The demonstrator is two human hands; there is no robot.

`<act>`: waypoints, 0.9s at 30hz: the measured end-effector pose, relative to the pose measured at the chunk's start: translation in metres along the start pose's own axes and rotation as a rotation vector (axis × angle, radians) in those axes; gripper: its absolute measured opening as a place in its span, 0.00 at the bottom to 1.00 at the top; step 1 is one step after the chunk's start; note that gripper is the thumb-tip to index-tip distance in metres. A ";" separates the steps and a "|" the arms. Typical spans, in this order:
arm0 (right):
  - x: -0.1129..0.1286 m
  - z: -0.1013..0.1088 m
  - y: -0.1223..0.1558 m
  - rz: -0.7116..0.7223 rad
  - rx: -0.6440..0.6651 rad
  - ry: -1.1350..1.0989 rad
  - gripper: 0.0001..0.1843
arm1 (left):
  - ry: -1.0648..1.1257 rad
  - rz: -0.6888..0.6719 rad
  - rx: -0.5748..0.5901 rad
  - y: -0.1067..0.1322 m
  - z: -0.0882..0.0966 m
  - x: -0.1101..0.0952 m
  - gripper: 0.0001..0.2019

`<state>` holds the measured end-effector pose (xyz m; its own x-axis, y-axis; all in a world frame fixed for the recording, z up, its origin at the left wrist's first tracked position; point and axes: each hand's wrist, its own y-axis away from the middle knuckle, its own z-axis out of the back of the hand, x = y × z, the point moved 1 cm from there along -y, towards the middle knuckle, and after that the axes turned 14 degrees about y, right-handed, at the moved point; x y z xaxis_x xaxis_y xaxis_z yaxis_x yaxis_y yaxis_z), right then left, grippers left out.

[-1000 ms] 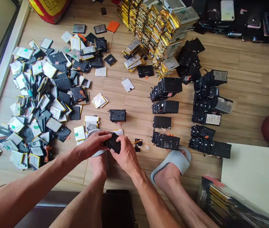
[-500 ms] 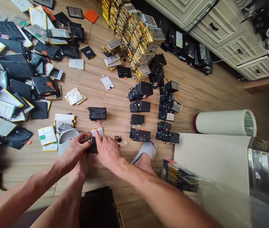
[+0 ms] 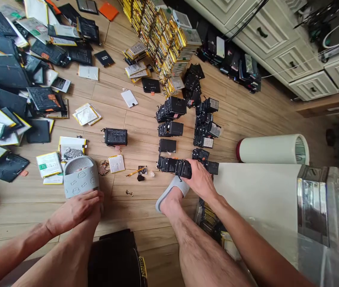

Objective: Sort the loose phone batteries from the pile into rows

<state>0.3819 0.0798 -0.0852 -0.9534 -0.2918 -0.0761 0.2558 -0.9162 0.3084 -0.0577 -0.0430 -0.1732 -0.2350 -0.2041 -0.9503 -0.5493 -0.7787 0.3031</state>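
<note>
While our right fingers point(image 3: 192, 170) pinch a black battery point(image 3: 184, 169), we hold it at the right end of the nearest black stack point(image 3: 168, 164).
Our right hand point(image 3: 200, 181) sits beyond the right slipper point(image 3: 171, 190); we judge it best to keep the battery flat and square with that stack. Our left hand point(image 3: 75, 209) lies slack and empty on the left foot, beside the left slipper point(image 3: 81, 175).

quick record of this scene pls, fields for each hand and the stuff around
place: wooden floor, person seated
left hand: empty, resting on the left leg just behind a grey slipper
right hand: gripping a black battery at the nearest black stack
black stacks: two rows ahead of the right hand
gold stacks: far centre
loose pile: batteries spread at left
</note>
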 end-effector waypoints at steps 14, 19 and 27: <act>0.022 -0.028 -0.030 0.167 0.066 0.179 0.33 | -0.093 0.041 -0.140 0.005 -0.013 0.009 0.13; 0.014 -0.031 -0.034 0.213 0.109 0.170 0.33 | -0.022 0.109 -0.201 0.005 -0.016 0.010 0.11; 0.015 -0.025 -0.037 0.242 0.136 0.159 0.30 | 0.034 0.110 -0.131 -0.002 -0.005 0.012 0.10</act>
<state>0.3625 0.1020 -0.1218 -0.8278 -0.5461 -0.1287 0.4383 -0.7727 0.4592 -0.0556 -0.0468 -0.1855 -0.2599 -0.3103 -0.9144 -0.4124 -0.8206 0.3957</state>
